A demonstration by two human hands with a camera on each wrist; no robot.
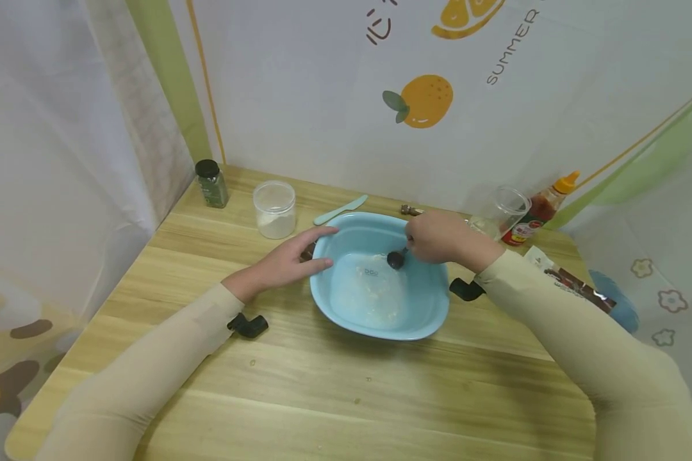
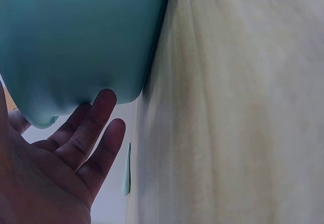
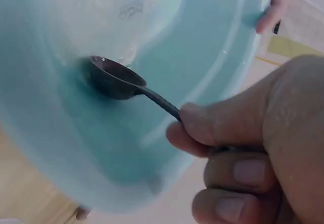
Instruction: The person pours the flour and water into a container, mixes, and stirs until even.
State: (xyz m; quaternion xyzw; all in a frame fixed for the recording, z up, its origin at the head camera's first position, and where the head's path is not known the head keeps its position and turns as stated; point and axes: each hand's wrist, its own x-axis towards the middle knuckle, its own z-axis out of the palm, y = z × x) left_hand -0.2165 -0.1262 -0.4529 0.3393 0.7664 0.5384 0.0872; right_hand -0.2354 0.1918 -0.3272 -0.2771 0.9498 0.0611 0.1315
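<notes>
A light blue plastic basin (image 1: 380,330) stands on the wooden table, with cloudy whitish liquid and pale flecks over its bottom. My left hand (image 1: 282,262) holds its left side, thumb over the rim and other fingers against the outer wall, as the left wrist view shows. In my right hand (image 1: 441,237) is a small dark measuring spoon (image 3: 119,79), its thin handle pinched between thumb and forefinger while the remaining fingers curl in. The spoon's round bowl sits inside the basin near the right wall, above the whitish liquid.
Behind the basin are a clear jar of white powder (image 1: 275,224), a pale green spreader (image 1: 340,210) and a black-lidded spice jar (image 1: 212,186). At the back right stand a clear container (image 1: 504,205) and a red sauce bottle (image 1: 533,214); a brown-and-white packet (image 1: 576,285) lies nearer.
</notes>
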